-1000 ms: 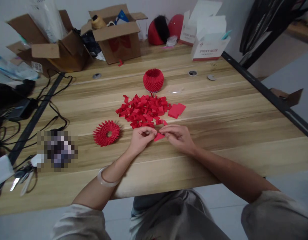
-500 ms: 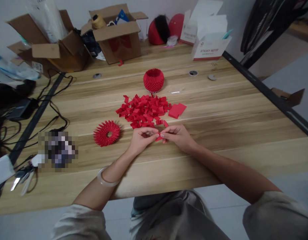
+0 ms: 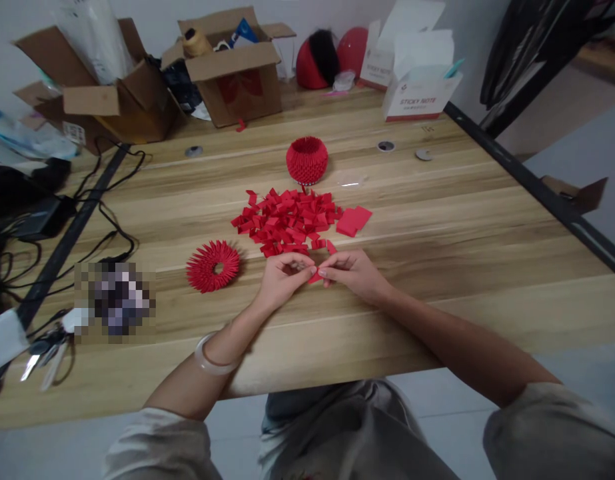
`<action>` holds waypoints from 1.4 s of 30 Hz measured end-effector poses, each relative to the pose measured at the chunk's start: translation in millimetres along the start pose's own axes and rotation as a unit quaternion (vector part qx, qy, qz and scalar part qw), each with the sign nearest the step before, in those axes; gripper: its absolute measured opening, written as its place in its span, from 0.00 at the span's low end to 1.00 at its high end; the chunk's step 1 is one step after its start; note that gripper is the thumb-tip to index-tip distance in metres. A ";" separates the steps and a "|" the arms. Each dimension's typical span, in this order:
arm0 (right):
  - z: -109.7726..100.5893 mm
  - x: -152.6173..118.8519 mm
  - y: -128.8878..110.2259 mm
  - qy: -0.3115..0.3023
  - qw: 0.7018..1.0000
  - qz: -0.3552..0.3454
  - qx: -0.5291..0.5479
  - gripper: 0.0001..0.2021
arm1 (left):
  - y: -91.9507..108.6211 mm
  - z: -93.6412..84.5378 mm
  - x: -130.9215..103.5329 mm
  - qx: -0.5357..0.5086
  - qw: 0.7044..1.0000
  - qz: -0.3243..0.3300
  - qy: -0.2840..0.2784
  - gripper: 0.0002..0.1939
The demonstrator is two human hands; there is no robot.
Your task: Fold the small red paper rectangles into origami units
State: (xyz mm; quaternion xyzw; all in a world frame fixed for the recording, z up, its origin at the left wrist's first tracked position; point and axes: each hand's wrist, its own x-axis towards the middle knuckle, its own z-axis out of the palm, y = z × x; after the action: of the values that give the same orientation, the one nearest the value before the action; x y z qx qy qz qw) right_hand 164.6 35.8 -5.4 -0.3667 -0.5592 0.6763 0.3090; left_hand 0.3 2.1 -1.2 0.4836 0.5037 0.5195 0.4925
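My left hand (image 3: 286, 279) and my right hand (image 3: 356, 275) meet near the front of the table, both closed in a pinch on one small piece of red paper (image 3: 315, 275). Fingers cover much of that paper, so its folds are hard to make out. Just beyond lies a pile of folded red paper pieces (image 3: 287, 217). A few flat red paper sheets (image 3: 354, 221) are stacked to the pile's right. Left of my left hand rests a spiky red paper ring (image 3: 213, 266). Behind the pile stands a round red bowl shape (image 3: 307, 161) built of folded paper.
Open cardboard boxes (image 3: 237, 87) and white sticky note boxes (image 3: 420, 97) line the back. Black cables (image 3: 107, 220), keys (image 3: 47, 350) and a blurred-out object (image 3: 120, 300) lie at left. A loose metal disc (image 3: 424, 155) sits at back right.
Both hands stay at the same spot, still pinching the red paper. Only a very slight shift of the fingers shows.
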 end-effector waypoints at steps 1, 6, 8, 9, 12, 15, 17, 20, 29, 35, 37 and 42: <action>-0.2 0.0 -0.2 -0.004 1.000 -0.002 -0.005 0.08 | -0.1 0.0 0.1 0.002 1.000 0.003 0.003 0.06; -1.9 0.9 2.0 -0.018 0.999 -0.022 -0.030 0.09 | -0.4 -0.1 -0.2 0.017 1.000 0.024 0.000 0.06; -2.2 1.1 4.0 -0.007 0.999 -0.034 -0.042 0.08 | -0.3 -0.5 -1.0 0.032 0.999 0.035 -0.004 0.06; -2.1 1.1 4.9 0.004 0.998 -0.046 -0.047 0.08 | -0.1 -0.6 -1.6 0.040 0.999 0.036 -0.005 0.06; -1.0 0.4 5.9 0.052 0.990 -0.117 -0.064 0.06 | 1.0 -0.5 -3.2 0.041 0.999 0.029 -0.007 0.07; 0.2 -0.6 4.7 0.097 0.967 -0.206 -0.113 0.04 | 1.3 0.0 -3.7 0.017 0.999 0.039 -0.002 0.08; 0.7 -0.8 3.9 0.103 0.957 -0.233 -0.139 0.03 | 0.4 0.3 -3.0 0.005 0.999 0.047 0.004 0.08; 1.1 0.1 4.7 0.095 0.962 -0.228 -0.117 0.02 | -1.6 0.6 -1.2 -0.003 0.998 0.059 0.015 0.07; -0.7 2.6 5.9 0.067 0.994 -0.086 0.026 0.09 | -3.3 0.0 -0.8 0.027 0.999 0.046 0.004 0.05; 0.5 0.9 2.9 0.084 0.992 -0.096 0.020 0.09 | 1.4 0.6 -1.6 0.050 0.999 0.017 -0.010 0.06; 0.9 0.7 2.2 0.084 0.992 -0.097 0.022 0.09 | 1.6 1.0 -1.6 0.042 0.999 0.015 -0.013 0.06; 0.1 1.8 1.7 0.067 0.994 -0.069 0.055 0.09 | -1.7 0.1 -0.9 0.024 0.999 0.025 0.014 0.06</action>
State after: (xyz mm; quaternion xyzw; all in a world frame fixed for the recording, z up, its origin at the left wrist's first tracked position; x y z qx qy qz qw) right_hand 163.6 36.9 -7.4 -0.3541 -0.5234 0.6570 0.4111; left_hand 0.4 1.2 -2.9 0.5006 0.5109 0.5259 0.4602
